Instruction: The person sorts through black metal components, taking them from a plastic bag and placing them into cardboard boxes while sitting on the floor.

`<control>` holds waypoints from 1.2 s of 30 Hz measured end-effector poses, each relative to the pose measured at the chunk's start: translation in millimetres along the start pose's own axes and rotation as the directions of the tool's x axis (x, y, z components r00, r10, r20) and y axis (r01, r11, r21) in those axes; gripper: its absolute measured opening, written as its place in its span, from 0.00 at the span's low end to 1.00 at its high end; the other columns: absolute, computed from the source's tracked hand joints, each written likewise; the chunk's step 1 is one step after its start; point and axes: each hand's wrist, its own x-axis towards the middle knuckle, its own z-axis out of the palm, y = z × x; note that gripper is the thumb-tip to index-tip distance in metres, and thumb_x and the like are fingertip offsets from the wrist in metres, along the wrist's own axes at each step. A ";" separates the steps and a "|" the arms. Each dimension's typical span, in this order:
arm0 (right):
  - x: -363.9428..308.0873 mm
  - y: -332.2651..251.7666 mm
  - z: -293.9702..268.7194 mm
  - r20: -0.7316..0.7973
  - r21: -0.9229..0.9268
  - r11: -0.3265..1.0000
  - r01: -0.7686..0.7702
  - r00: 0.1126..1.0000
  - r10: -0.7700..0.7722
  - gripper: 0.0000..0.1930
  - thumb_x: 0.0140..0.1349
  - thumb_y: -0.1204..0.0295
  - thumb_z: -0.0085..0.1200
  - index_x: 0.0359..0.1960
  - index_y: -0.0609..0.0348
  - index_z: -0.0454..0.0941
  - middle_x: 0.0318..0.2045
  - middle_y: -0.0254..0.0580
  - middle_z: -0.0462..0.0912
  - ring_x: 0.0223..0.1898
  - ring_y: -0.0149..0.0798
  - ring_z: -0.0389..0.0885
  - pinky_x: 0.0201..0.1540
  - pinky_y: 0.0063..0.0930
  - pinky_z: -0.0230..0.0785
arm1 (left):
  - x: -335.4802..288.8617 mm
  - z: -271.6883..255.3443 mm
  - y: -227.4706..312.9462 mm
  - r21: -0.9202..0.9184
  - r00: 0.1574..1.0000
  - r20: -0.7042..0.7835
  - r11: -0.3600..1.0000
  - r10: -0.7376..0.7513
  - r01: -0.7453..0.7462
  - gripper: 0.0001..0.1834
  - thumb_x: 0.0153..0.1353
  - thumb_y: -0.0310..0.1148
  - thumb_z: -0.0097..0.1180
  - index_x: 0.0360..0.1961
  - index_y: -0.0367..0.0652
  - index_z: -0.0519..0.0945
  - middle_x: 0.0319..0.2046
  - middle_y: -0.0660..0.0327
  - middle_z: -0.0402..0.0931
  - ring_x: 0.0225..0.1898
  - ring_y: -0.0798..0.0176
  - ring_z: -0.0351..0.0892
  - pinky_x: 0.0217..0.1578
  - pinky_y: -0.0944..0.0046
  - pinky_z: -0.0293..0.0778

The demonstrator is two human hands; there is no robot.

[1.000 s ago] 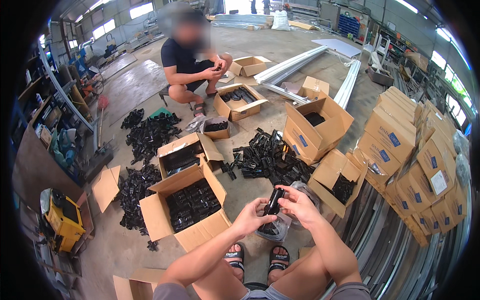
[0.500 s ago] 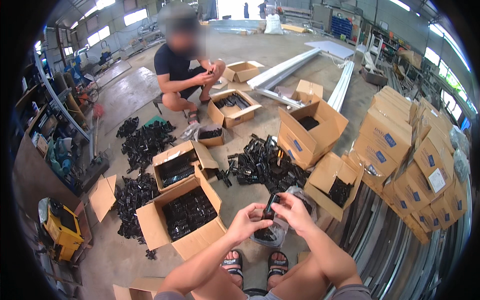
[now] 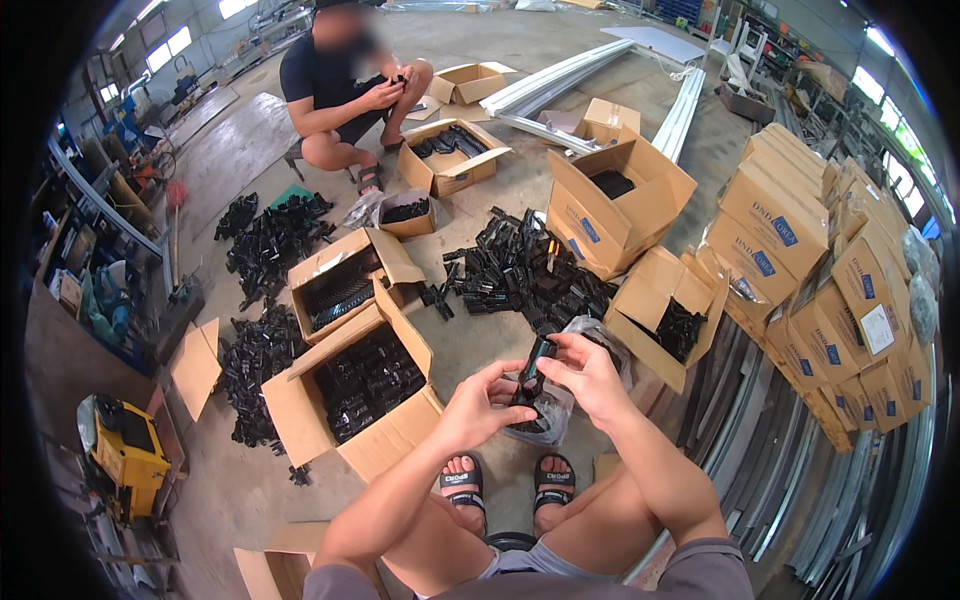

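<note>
Low in front of me, a glossy black plastic part (image 3: 538,362) is held between both hands, tilted slightly. My left hand (image 3: 484,404) closes on its lower end with thumb and fingers. My right hand (image 3: 588,374) pinches its upper end from the other side. Right below them sits a clear plastic bag (image 3: 550,428) with small dark pieces in it, partly covered by my hands. Another clear bag (image 3: 612,348) lies just past my right hand. A heap of similar black parts (image 3: 520,268) spreads on the floor ahead.
An open carton (image 3: 415,437) packed with black parts stands to my left, another carton (image 3: 640,360) to my right. Further off, a person (image 3: 335,95) crouches, holding a small black piece. Stacked cartons (image 3: 770,240) and long metal profiles (image 3: 740,480) line the right side.
The view has tipped downward, so the scene sits higher in the picture. Both hands still hold the black part; my left fingers have shifted lower along it.
</note>
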 end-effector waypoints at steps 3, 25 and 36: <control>0.5 -3.6 1.8 0.006 0.003 1.000 0.004 1.000 -0.004 0.21 0.63 0.75 0.63 0.57 0.67 0.73 0.44 0.43 0.83 0.45 0.30 0.82 0.50 0.25 0.75 | -0.1 -2.5 2.1 0.092 1.000 -0.004 0.996 0.011 -0.011 0.37 0.54 0.19 0.71 0.65 0.37 0.68 0.45 0.54 0.83 0.46 0.66 0.81 0.47 0.64 0.79; 86.0 115.2 -150.7 -0.057 -0.703 0.709 0.055 0.989 -0.134 0.12 0.67 0.64 0.56 0.44 0.59 0.83 0.33 0.43 0.87 0.34 0.37 0.85 0.40 0.32 0.76 | -4.4 -28.6 28.1 0.606 0.969 -0.236 0.790 0.071 0.090 0.37 0.50 0.22 0.69 0.63 0.49 0.71 0.41 0.47 0.86 0.43 0.53 0.87 0.46 0.59 0.79; 97.5 286.7 -193.8 -0.387 -0.825 0.494 -0.275 0.912 -0.137 0.10 0.58 0.71 0.63 0.42 0.55 0.85 0.38 0.51 0.87 0.43 0.53 0.86 0.48 0.44 0.77 | -0.7 -48.5 9.5 0.737 0.981 -0.196 0.661 0.013 0.139 0.38 0.46 0.24 0.70 0.62 0.54 0.73 0.41 0.44 0.84 0.44 0.40 0.83 0.47 0.49 0.80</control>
